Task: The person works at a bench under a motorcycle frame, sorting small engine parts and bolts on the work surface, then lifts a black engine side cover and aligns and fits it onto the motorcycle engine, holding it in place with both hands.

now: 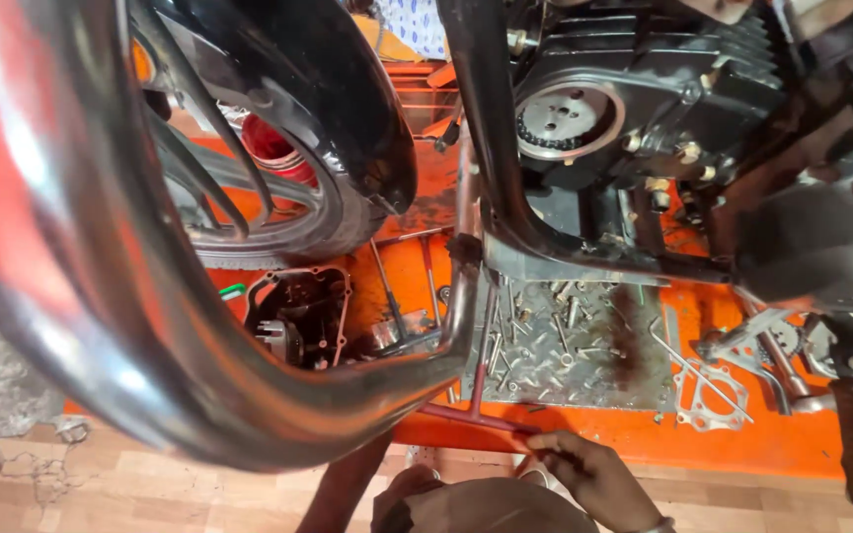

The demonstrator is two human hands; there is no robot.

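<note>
Fingers (543,446) of the right hand (594,479) are pinched shut on the end of a thin red rod (476,418), down at about 5 o'clock in the view. That rod is skinny and straight, running along the front edge of the orange lift (742,449) toward 9 o'clock from the hand. Left hand isn't really showing, just a bare forearm (343,489) coming up at 6 o'clock, so can't tell what those fingers are doing. Huge shiny chrome pipe (150,326) curves right across the 9 o'clock side, smooth and mirror-like with orange reflections. Above it at 11 o'clock sits a black wheel (278,148) with curved spokes and a glossy mudguard. Engine (644,99) at 1 o'clock is matte black and finned, with a round silver sprocket and chain showing in its opening. Below that, a diamond-pattern steel plate (584,365) is littered with loose bolts and long studs. Flat metal gasket (708,395) with a big round hole lies at 4 o'clock, well apart from the rod. Open greasy cover (298,311) sits left of the plate.
</note>
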